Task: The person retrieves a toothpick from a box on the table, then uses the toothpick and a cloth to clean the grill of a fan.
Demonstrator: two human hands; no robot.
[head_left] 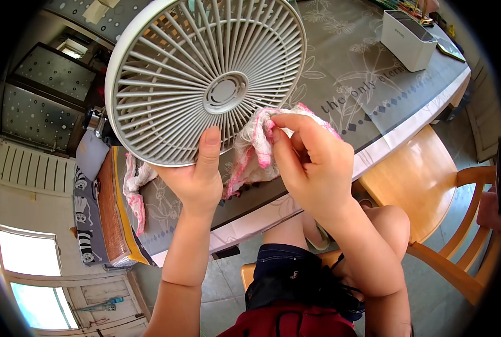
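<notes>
A round white fan grille (pixel 226 94) with thin radial slats is held up above the table, tilted toward me. My left hand (pixel 189 182) grips its lower rim, thumb on the front and the other fingers hidden behind. Just right of it, my right hand (pixel 316 160) pinches a crumpled white cloth (pixel 254 137) with pink edging between thumb and fingers. The cloth hangs beside the grille's lower right rim; whether it touches the slats I cannot tell. Another white and pink cloth (pixel 135 188) lies at the table's left end.
A grey patterned cover lies over the table (pixel 368 73), with a pale border along its near edge. On its far right stands a white box-shaped device (pixel 407 42). A wooden chair (pixel 413 182) is close on my right. Striped grey fabric (pixel 84 216) sits beyond the left end.
</notes>
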